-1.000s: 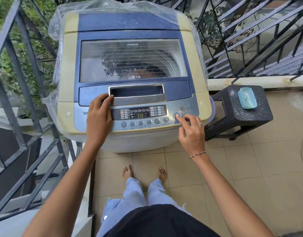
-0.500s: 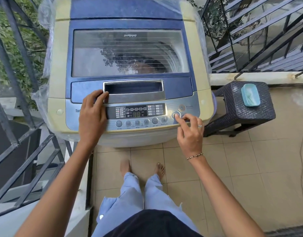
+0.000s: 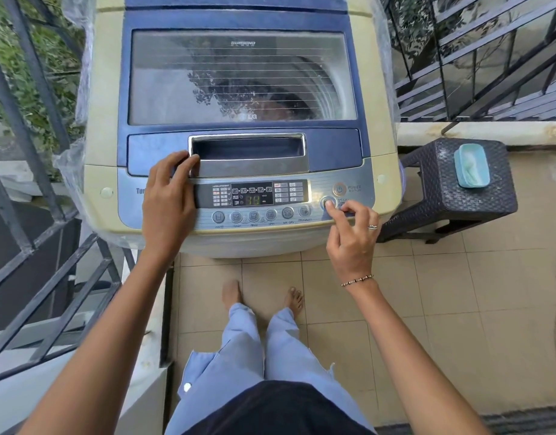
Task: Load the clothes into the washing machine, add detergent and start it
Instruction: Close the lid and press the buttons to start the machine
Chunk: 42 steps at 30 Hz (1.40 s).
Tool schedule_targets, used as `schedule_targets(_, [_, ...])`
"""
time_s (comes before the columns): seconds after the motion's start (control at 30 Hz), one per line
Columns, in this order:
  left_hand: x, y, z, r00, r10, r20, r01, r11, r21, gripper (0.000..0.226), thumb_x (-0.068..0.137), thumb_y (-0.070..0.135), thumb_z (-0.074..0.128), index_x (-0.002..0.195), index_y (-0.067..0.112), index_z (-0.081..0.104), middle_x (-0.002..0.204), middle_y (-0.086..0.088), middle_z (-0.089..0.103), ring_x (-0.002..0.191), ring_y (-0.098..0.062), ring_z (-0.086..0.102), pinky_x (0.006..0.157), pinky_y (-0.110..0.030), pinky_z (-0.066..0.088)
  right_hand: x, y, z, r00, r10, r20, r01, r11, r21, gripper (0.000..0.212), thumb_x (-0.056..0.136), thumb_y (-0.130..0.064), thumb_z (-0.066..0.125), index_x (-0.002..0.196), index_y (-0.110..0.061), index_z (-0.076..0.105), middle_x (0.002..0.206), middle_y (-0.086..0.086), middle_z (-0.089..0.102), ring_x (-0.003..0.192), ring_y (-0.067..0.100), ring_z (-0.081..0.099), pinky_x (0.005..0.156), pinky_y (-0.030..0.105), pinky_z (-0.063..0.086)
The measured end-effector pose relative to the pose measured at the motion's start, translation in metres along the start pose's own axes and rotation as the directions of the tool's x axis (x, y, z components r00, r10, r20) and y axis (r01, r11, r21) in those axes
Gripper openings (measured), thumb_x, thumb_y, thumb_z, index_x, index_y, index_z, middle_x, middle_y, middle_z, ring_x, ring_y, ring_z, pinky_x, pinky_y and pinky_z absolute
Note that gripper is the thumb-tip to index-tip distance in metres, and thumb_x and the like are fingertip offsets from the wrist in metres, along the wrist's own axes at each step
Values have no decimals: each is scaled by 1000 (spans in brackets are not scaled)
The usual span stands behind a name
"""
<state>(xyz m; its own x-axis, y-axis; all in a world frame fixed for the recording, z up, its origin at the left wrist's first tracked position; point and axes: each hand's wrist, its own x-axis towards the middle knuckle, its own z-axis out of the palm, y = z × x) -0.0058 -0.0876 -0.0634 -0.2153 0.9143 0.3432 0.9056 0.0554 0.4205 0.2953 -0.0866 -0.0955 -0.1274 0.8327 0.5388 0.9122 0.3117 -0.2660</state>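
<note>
A cream and blue top-loading washing machine [image 3: 104,98] stands in front of me with its glass lid [image 3: 239,76] closed. The control panel's display [image 3: 253,196] is lit with green digits. My left hand [image 3: 168,199] rests flat on the panel's left end, fingertips at the edge of the lid handle [image 3: 248,155]. My right hand [image 3: 352,237] has its index finger stretched onto the round start button [image 3: 325,201] while the other fingers are curled under. What lies in the drum is hidden by reflections on the lid.
A dark woven stool [image 3: 477,189] stands right of the machine with a teal lidded box [image 3: 471,164] on it. Black metal railings [image 3: 22,127] close in the left side and the back right. Clear plastic wrap [image 3: 69,158] hangs round the machine. Beige floor tiles [image 3: 458,309] spread to the right.
The view has moved closer and lower over the machine. My right index finger stays on the start button and my left hand stays on the panel; the display digits have changed.
</note>
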Motion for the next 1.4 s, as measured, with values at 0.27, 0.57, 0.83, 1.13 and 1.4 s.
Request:
schedule_targets(0.27, [-1, -2, 0, 1000, 10, 6, -10, 1000, 4, 38, 93, 4, 42, 128, 10, 57, 130, -9, 54, 119, -25, 46, 98, -33, 41, 0, -2, 1, 1000, 17, -4, -17, 1000, 2, 40, 80, 2, 50, 108, -24, 62, 104, 0, 45, 93, 23, 45, 77, 36, 39])
schedule_targets(0.57, [-1, -3, 1, 1000, 13, 0, -13, 1000, 0, 36, 95, 7, 42, 127, 10, 57, 130, -8, 54, 119, -25, 46, 98, -33, 42, 2, 1, -1, 1000, 13, -5, -13, 998, 55, 41, 78, 5, 51, 105, -19, 69, 103, 2, 46, 91, 22, 45, 82, 35, 41])
schedule_targets(0.83, [-1, -3, 1, 1000, 12, 1, -12, 1000, -7, 37, 93, 5, 44, 127, 11, 57, 130, -8, 54, 119, -24, 46, 96, -35, 44, 3, -2, -5, 998, 45, 31, -47, 998, 40, 41, 77, 3, 49, 105, -21, 67, 103, 1, 44, 91, 22, 43, 83, 34, 41])
schedule_targets(1.13, [0, -4, 1, 1000, 17, 6, -17, 1000, -19, 35, 94, 5, 47, 127, 11, 57, 130, -6, 53, 120, -24, 46, 99, -35, 43, 4, -5, -11, 996, 68, 65, -71, 997, 38, 45, 77, 2, 47, 109, -23, 67, 101, 3, 50, 88, 23, 45, 78, 39, 43])
schedule_targets(1.4, [-1, -5, 0, 1000, 21, 19, -20, 999, -27, 36, 93, 5, 48, 127, 11, 57, 130, -6, 53, 120, -24, 47, 99, -35, 43, 7, -12, -18, 983, 109, 145, -105, 994, -37, 46, 75, -2, 45, 113, -21, 62, 101, 6, 55, 92, 21, 44, 78, 37, 43])
